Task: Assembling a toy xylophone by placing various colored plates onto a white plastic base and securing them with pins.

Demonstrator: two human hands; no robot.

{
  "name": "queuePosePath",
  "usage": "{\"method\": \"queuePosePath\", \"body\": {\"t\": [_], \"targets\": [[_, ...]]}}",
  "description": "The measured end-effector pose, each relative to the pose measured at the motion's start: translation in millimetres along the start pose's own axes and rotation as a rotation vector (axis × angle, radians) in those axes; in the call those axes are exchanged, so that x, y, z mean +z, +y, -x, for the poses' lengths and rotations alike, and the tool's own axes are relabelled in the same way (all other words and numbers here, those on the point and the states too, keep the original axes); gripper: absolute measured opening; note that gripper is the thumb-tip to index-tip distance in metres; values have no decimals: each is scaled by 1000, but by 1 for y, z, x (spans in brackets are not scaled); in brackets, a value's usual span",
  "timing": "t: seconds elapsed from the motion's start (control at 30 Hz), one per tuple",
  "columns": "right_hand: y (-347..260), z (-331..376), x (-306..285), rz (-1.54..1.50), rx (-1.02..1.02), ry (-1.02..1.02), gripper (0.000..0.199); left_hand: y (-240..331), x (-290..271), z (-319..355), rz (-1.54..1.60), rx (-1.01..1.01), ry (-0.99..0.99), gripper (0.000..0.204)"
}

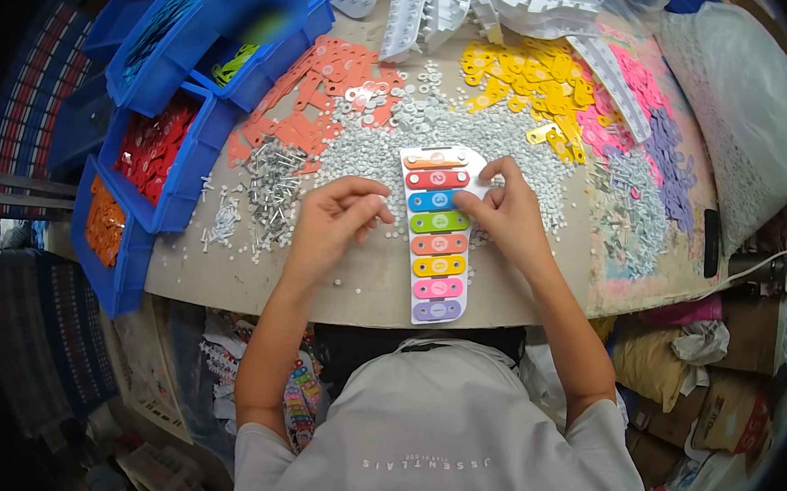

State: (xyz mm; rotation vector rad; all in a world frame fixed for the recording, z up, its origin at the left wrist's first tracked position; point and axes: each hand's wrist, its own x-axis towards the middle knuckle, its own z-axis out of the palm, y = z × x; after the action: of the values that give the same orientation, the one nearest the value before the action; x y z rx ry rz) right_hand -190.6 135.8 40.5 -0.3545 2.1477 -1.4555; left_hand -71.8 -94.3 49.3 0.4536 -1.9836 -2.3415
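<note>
A toy xylophone (439,243) lies upright before me on the table, its white base carrying several coloured bars. White caps sit at the ends of the orange bar (436,164) and the red bar (425,178); the lower bars show dark holes at their ends. My right hand (506,208) is closed at the base's right edge, thumb pressing the right end of the blue bar (433,201). Just left of the xylophone, my left hand (341,219) hovers with thumb and fingers pinched together; whatever they hold is too small to make out.
White caps (382,153) spread behind the xylophone. Metal pins (274,187) lie left. Coral bars (333,68), yellow bars (524,72) and purple bars (673,165) form piles. Blue bins (173,203) line the left; white bases (437,16) stack at the back. A plastic sack (741,106) stands right.
</note>
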Motion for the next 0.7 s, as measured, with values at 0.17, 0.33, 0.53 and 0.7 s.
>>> {"method": "queuePosePath", "body": {"t": [0.17,0.33,0.53,0.7], "targets": [[3,-1,1,-15,27,51,57,-16,13,-18,83,-137,-108,17],[5,-2,0,-37,36,23,74,-21,17,-28,74,-188,-94,14],[-4,-10,-14,-60,160,-146,78,-20,25,-33,-69,-196,-13,40],[-4,-20,-18,-95,183,-210,71,-16,29,-43,-14,-350,-112,53]]}}
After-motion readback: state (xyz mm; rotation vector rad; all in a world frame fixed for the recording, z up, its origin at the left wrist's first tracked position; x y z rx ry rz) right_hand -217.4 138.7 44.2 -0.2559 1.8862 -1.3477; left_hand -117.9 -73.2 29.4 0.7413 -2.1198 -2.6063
